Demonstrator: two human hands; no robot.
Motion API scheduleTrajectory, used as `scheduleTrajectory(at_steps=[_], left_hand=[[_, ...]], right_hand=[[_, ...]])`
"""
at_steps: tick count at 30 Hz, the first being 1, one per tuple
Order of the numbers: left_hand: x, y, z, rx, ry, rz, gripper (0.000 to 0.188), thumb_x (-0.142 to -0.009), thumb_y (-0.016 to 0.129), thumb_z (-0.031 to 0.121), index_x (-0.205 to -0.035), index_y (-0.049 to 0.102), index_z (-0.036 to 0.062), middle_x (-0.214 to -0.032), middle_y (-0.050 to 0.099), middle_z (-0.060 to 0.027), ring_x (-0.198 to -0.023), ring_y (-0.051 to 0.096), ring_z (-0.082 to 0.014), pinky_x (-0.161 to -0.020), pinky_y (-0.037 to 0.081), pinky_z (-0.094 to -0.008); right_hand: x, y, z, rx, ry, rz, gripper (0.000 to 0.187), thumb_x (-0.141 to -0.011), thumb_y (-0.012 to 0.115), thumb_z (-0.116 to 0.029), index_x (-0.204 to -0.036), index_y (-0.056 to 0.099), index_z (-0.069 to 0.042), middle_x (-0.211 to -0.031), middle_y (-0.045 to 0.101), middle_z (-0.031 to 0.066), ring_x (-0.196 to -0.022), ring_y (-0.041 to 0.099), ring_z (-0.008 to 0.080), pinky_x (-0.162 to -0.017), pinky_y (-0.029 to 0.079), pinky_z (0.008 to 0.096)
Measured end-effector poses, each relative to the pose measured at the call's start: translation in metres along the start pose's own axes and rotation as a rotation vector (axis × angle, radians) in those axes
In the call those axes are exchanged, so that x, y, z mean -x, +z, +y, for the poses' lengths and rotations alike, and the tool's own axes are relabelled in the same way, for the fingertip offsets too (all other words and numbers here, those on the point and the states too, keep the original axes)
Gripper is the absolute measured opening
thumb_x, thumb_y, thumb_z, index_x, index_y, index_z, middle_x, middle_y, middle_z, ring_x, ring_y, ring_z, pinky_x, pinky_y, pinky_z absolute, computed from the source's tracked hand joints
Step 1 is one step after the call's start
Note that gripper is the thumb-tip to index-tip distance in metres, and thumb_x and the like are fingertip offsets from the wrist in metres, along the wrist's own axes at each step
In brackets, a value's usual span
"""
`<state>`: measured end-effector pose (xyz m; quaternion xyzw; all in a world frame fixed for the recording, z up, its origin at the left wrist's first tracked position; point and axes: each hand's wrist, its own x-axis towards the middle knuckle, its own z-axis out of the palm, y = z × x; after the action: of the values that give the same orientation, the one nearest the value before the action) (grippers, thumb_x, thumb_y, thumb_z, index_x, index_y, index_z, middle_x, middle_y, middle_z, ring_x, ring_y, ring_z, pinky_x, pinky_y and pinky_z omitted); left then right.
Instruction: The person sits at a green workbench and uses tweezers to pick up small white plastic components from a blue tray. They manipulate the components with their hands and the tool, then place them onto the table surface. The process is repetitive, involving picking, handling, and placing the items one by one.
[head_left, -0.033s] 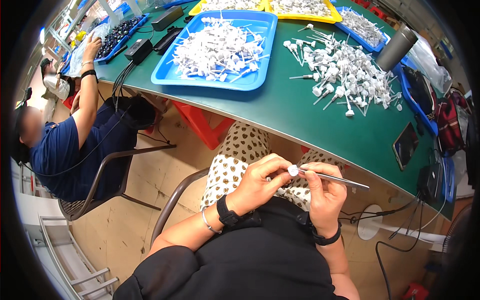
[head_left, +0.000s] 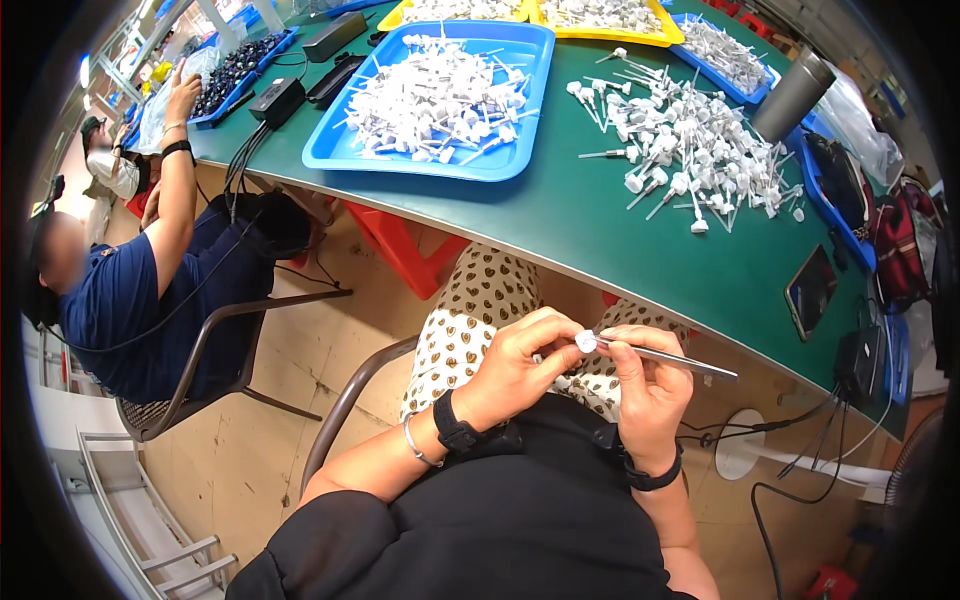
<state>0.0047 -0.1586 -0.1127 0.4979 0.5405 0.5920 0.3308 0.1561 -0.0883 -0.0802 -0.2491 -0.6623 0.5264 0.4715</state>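
No shift is seen since earlier: white cap (head_left: 585,342) pinched by left hand (head_left: 515,370); metal rod (head_left: 668,359), gripped by right hand (head_left: 650,390), runs rightward.

Lighting: bright, even, from overhead; colours well saturated. The glossy dark-green table top (head_left: 640,215) shows a soft sheen up and left of the grip, no hard glare. The table casts a broad shadow on the tan floor (head_left: 330,350) left of the grip. The left hand (head_left: 515,370) and right hand (head_left: 650,385) are evenly lit and sharp. Focus holds across the centre. Strong fisheye distortion: the table edge bows, detail softens toward the rim, black vignette fills the corners.
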Motion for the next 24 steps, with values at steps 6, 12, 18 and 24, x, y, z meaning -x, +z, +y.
scheduleTrajectory(at_steps=[6,12,18,24], left_hand=[[0.0003,-0.0008,0.0021,-0.033,0.006,-0.013,0.012,-0.092,0.069,-0.001,-0.104,0.069,-0.002,-0.1,0.066,-0.0089,-0.08,0.07,-0.0149,-0.065,0.057,-0.0247],[0.0007,0.0013,0.0012,-0.016,0.026,0.006,0.012,-0.091,0.069,-0.001,-0.104,0.07,0.0003,-0.094,0.065,-0.0073,-0.076,0.067,-0.0141,-0.064,0.054,-0.0262],[0.001,0.0016,-0.0014,-0.024,0.031,0.01,0.014,-0.089,0.068,-0.002,-0.103,0.07,0.0009,-0.092,0.065,-0.0074,-0.075,0.066,-0.0151,-0.065,0.053,-0.0279],[0.0014,0.002,0.0004,-0.042,0.051,0.013,0.015,-0.089,0.068,-0.004,-0.103,0.069,0.0007,-0.092,0.065,-0.0076,-0.076,0.066,-0.0158,-0.065,0.053,-0.0284]], right_hand=[[-0.0003,-0.0004,0.0019,0.065,-0.045,-0.009,0.009,-0.093,0.07,0.001,-0.1,0.066,0.003,-0.099,0.071,0.0116,-0.085,0.069,0.0171,-0.076,0.057,0.028],[-0.0001,-0.0004,0.0036,0.133,-0.072,-0.011,0.007,-0.093,0.07,0.0,-0.099,0.066,0.003,-0.095,0.072,0.0116,-0.083,0.069,0.0169,-0.072,0.056,0.0275],[0.0007,0.0003,0.0038,0.127,-0.061,0.009,0.008,-0.094,0.069,-0.002,-0.099,0.066,0.003,-0.091,0.073,0.01,-0.077,0.069,0.0147,-0.068,0.055,0.026],[0.0012,-0.0002,0.0043,0.13,-0.034,0.017,0.009,-0.095,0.069,-0.003,-0.1,0.065,0.003,-0.09,0.073,0.0091,-0.076,0.07,0.0137,-0.067,0.056,0.0254]])
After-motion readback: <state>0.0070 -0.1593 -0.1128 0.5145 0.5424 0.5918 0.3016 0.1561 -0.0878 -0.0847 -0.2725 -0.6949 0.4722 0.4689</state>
